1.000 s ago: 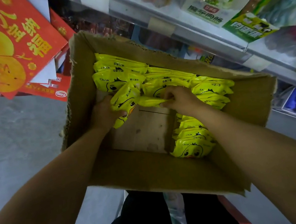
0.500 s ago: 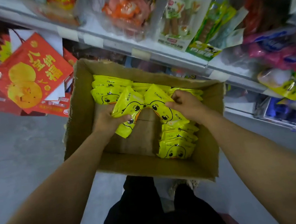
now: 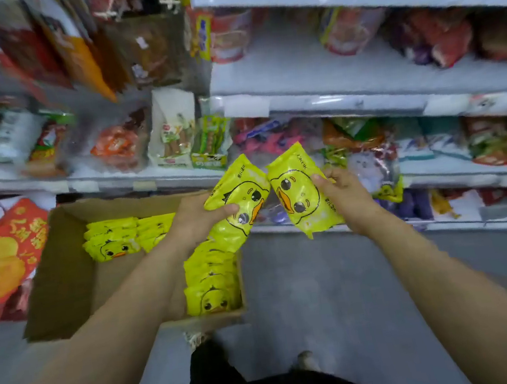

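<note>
The left hand (image 3: 196, 220) holds one yellow duck packet (image 3: 238, 206), thumb laid across its face and fingers curled behind. The right hand (image 3: 343, 199) grips a second duck packet (image 3: 301, 198) by its outer edge, thumb on the front. Both packets stand roughly upright between the two hands, top corners almost touching.

The film looks glossy and each packet is held along one side only, so a loose pinch could let one slide out and fall to the grey floor (image 3: 308, 297) under the right hand. The shelves beyond the packets are crowded, and pushing a packet in there might knock neighbouring bags off. The upper shelf (image 3: 294, 70) above the right hand has a bare stretch that seems the safer spot.

Below the left hand an open cardboard box (image 3: 62, 265) sits on the floor, with the remaining duck packets (image 3: 210, 281) lined up inside. Red gift bags (image 3: 5, 250) lean just beyond its far side. This is a shop aisle with white shelving, much of it blurred.
</note>
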A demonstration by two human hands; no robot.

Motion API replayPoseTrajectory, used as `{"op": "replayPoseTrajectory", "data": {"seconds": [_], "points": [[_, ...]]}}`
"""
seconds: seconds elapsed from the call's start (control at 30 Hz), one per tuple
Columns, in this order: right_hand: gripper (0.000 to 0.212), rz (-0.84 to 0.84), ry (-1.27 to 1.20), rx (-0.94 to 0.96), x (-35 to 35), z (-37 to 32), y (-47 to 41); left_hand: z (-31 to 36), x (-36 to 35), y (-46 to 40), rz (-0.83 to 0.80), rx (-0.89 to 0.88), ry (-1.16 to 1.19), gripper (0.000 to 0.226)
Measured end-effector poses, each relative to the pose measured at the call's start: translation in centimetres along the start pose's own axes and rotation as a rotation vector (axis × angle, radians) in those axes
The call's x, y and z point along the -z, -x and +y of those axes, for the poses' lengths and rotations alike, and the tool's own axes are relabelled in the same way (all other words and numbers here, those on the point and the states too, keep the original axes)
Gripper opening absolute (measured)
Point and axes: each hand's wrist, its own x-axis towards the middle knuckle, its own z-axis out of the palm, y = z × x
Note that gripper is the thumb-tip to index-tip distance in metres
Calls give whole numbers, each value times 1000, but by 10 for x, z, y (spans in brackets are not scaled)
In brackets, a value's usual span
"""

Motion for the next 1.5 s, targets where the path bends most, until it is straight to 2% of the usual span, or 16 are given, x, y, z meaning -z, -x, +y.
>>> {"op": "replayPoseTrajectory", "data": {"seconds": [0.2,0.47,0.57,0.63,0.83,0.93,1.0,1.07,1.23,1.37,1.5], "points": [[30,177,-129,43,153,-20,59,121,-121,23,-158,-191,-63,16],[30,410,-300,186,304,-53,91,256,-246,32,-330,-388,-153,25],[32,479,-360,243,352,-59,92,297,-291,22,-360,-423,-183,39],[32,522,-366,263,388,-64,89,324,-322,14,-380,-464,-202,49],[31,589,-293,345,513,-100,53,414,-420,-24,-403,-516,-114,33],[28,636,-220,378,581,-124,24,467,-463,-48,-427,-587,-111,51],[31,642,-139,375,622,-137,7,497,-490,-60,-411,-597,-126,78],[31,634,-82,369,658,-150,-8,521,-513,-74,-435,-584,-120,90],[31,539,107,337,719,-173,-50,565,-544,-103,-515,-559,-284,87],[26,348,296,299,751,-199,-91,585,-556,-112,-467,-578,-381,62],[28,192,429,317,780,-217,-131,594,-565,-121,-372,-657,-447,75]]}}
